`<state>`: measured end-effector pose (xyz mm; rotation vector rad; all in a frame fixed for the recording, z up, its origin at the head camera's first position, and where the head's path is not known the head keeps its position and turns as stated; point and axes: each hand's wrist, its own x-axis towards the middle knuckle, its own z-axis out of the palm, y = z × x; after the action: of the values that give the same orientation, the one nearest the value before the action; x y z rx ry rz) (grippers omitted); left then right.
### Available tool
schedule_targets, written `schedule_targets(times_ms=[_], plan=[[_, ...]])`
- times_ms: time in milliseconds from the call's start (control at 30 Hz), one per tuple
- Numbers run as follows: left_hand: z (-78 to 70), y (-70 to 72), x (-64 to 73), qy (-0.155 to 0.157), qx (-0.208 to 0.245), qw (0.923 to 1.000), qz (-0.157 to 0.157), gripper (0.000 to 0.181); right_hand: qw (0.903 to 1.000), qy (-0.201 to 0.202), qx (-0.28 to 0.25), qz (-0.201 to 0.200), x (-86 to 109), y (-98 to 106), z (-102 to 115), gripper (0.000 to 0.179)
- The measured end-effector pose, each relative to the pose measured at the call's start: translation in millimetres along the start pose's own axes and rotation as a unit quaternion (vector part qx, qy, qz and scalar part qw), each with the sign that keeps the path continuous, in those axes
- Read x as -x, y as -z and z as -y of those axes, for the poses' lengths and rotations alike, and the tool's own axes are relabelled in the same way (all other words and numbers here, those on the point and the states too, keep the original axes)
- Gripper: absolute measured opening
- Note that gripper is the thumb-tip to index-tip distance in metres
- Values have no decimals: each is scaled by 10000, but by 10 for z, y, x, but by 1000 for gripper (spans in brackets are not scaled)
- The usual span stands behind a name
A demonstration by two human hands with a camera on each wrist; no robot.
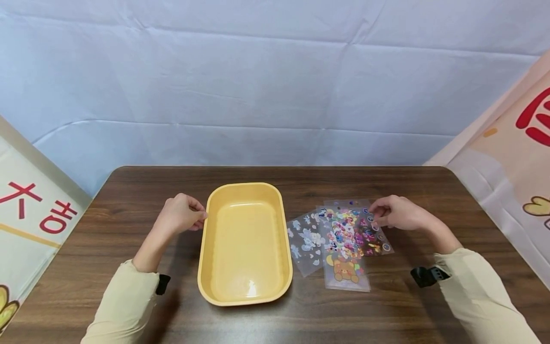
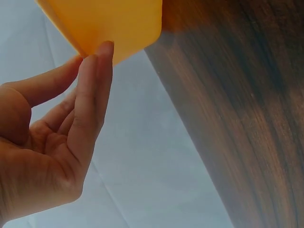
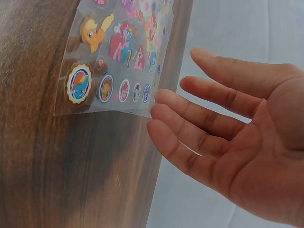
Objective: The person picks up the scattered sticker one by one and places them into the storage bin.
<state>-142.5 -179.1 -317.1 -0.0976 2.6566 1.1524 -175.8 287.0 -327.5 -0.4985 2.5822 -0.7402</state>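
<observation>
A yellow plastic basin (image 1: 243,302) stands upright on the table, left of centre in the head view. My left hand (image 1: 185,213) pinches its left rim between thumb and fingertips, as the left wrist view (image 2: 57,123) also shows. To the right of the basin lie several overlapping clear sticker sheets (image 1: 307,260), printed with cartoon ponies, small figures and a brown bear. Fingers loosely bent and thumb apart, my right hand (image 1: 399,213) hovers at the right edge of the sheets. Nothing shows between its fingers in the right wrist view, where round pony stickers (image 3: 78,84) lie just beyond the fingertips.
All of this rests on a dark wood-grain table (image 1: 412,306) with rounded far corners. A pale creased cloth (image 1: 258,86) hangs behind it. Printed banners with red characters stand at the left (image 1: 26,205) and right (image 1: 511,157) sides.
</observation>
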Motion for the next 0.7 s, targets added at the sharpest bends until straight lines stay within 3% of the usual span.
schedule_targets(times_ms=[367, 700], plan=[[-3, -11, -30, -121, -64, 9998, -159, 15, 10000, 25, -26, -23, 0, -12, -16, 31], [-23, 11, -63, -92, 19, 10000, 16, 15, 9997, 18, -219, -139, -1, -26, -71, 28]])
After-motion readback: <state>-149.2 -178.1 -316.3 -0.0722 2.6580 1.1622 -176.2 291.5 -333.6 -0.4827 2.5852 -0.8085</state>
